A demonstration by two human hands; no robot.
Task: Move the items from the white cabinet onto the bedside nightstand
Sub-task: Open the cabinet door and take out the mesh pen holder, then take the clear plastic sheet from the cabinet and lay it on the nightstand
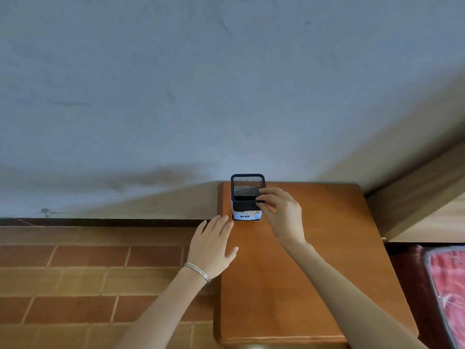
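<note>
A wooden nightstand (302, 285) fills the lower middle of the view, its back edge against a blue-grey wall (201, 84). At about 12 o'clock on its top, near the back left corner, stands a black mesh holder (247, 191), upright, with a white and blue box (247, 214) showing at its foot; whether the holder sits on the box or just behind it cannot be told.

The right hand (280, 212) comes in from 5 o'clock and pinches the holder's near right rim between thumb and fingertips. The left hand (214, 248) comes in from 7 o'clock, released and flat with fingers spread, over the nightstand's left edge, fingertips just beside the box; contact cannot be told. A silver bangle (198, 272) circles its wrist.

At 9 o'clock lies a brick-tiled floor (88, 278). At 3 o'clock a red bedcover (450, 285) shows below a pale wooden headboard (415, 197).
</note>
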